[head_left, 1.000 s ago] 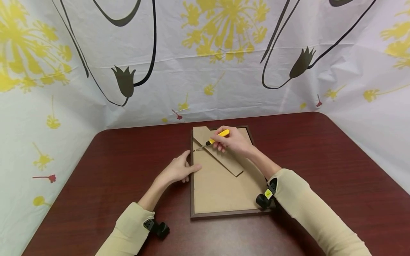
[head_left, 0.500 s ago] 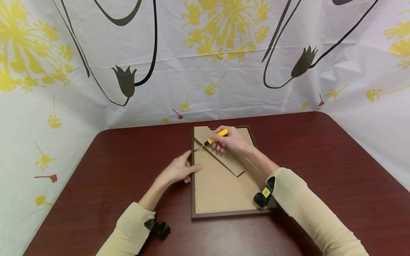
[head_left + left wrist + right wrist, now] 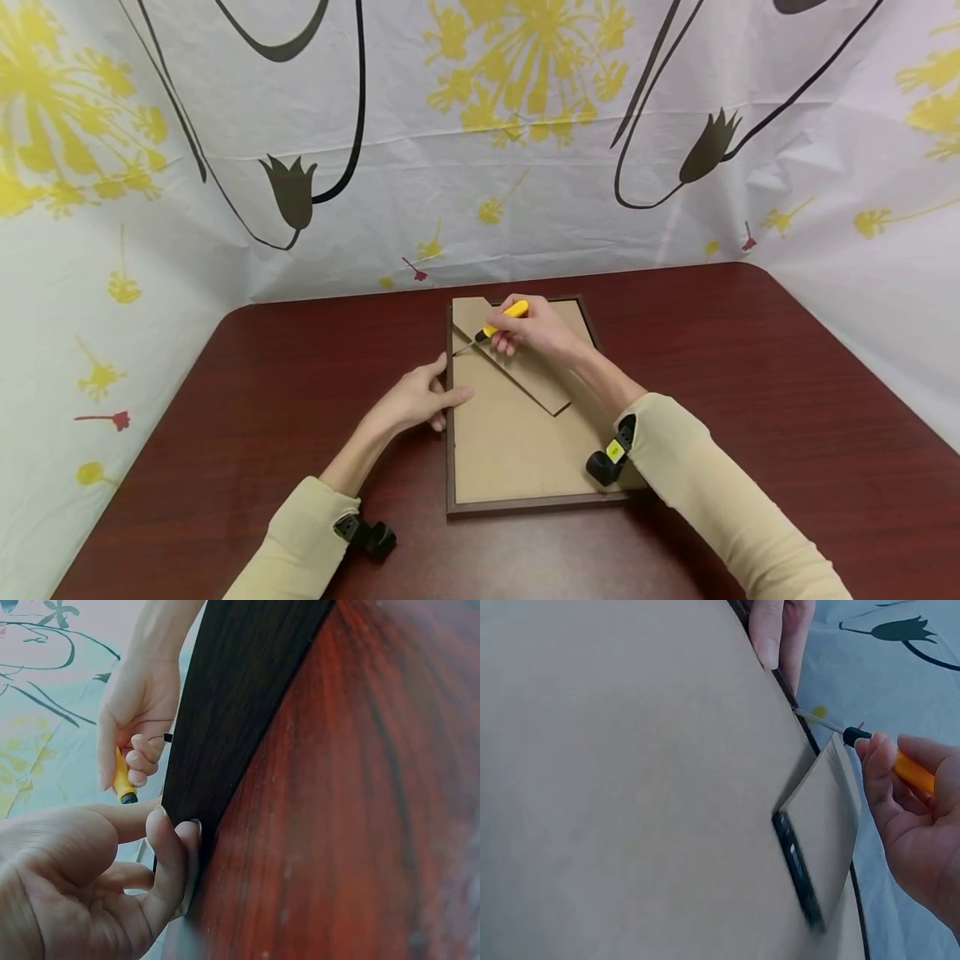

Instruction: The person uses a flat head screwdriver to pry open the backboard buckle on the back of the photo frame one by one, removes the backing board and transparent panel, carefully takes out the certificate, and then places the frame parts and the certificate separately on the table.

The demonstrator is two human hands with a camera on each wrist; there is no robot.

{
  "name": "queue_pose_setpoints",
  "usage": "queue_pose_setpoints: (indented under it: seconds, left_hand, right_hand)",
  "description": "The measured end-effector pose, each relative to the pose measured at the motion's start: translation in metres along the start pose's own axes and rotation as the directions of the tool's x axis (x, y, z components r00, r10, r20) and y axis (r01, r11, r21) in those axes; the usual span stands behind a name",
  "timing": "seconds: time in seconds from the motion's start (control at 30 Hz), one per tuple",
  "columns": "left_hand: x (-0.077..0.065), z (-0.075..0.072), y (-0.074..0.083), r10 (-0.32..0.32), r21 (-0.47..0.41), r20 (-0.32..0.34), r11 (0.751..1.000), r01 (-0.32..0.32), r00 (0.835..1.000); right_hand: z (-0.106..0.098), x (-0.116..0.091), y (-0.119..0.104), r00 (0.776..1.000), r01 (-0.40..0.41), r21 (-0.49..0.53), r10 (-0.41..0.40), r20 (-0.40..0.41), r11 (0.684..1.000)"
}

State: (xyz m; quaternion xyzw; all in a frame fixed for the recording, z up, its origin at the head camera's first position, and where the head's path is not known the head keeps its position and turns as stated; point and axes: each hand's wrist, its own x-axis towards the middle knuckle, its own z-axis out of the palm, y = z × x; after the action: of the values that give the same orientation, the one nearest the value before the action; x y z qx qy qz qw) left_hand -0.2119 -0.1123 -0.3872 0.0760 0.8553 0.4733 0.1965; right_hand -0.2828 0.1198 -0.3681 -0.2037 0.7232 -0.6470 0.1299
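Observation:
A picture frame (image 3: 525, 503) lies face down on the table, its brown backing board (image 3: 517, 454) showing. A cardboard stand flap (image 3: 528, 379) lies slanted across that board. My right hand (image 3: 546, 333) holds a yellow and black screwdriver (image 3: 516, 309) above the flap. In the right wrist view the thin shaft of the screwdriver (image 3: 821, 720) reaches the frame's edge, its tip at a small dark tab. My left hand (image 3: 414, 398) grips the frame's left side, thumb over the board. Curled fingertips of the left hand (image 3: 90, 877) press the dark outer edge in the left wrist view.
The dark red table (image 3: 322, 350) spreads around the frame on both sides. A white curtain (image 3: 390, 200) with printed flowers hangs behind and beside it. Black wrist cameras sit on both sleeves.
The screwdriver tip has moved slightly left and down, from over the board to the small tab at the frame's edge. My right hand shifted left with it; my left hand stays put.

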Motion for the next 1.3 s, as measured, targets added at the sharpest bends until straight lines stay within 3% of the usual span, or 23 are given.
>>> queue_pose_setpoints:
  seconds: [0.33,0.47,0.67,0.8,0.9,1.1,1.2,1.3]
  left_hand:
    - [0.002,0.002,-0.002,-0.006,0.051,-0.02,0.999,0.007,1.0]
    - [0.002,0.002,0.001,-0.004,0.068,-0.021,0.998,0.006,1.0]
    - [0.001,0.003,0.001,0.002,0.119,-0.022,0.993,0.001,1.0]
    - [0.0,0.002,0.002,0.002,0.139,-0.025,0.99,0.002,1.0]
    - [0.0,0.002,0.003,-0.004,0.126,-0.028,0.992,0.007,1.0]
    - [-0.002,0.004,0.001,-0.011,0.098,-0.039,0.995,0.014,0.999]
    - [-0.002,0.004,0.0,-0.013,0.078,-0.045,0.997,0.016,0.999]
    - [-0.001,0.005,0.0,-0.015,0.062,-0.044,0.998,0.018,0.999]
  right_hand:
    - [0.023,0.006,-0.02,0.995,0.032,-0.206,-0.051,-0.085,0.978]
    - [0.034,0.009,-0.03,0.993,0.034,-0.334,-0.071,-0.099,0.942]
    - [0.052,0.018,-0.046,0.994,0.077,-0.528,-0.106,-0.026,0.846]
    - [0.059,0.023,-0.05,0.995,0.082,-0.556,-0.096,0.004,0.827]
    - [0.057,0.022,-0.048,0.996,0.067,-0.53,-0.09,-0.018,0.846]
    - [0.04,0.015,-0.035,0.995,-0.007,-0.337,-0.028,-0.099,0.941]
    - [0.03,0.012,-0.027,0.995,-0.022,-0.224,0.0,-0.098,0.974]
    - [0.02,0.008,-0.02,0.998,-0.011,-0.154,0.0,-0.07,0.988]
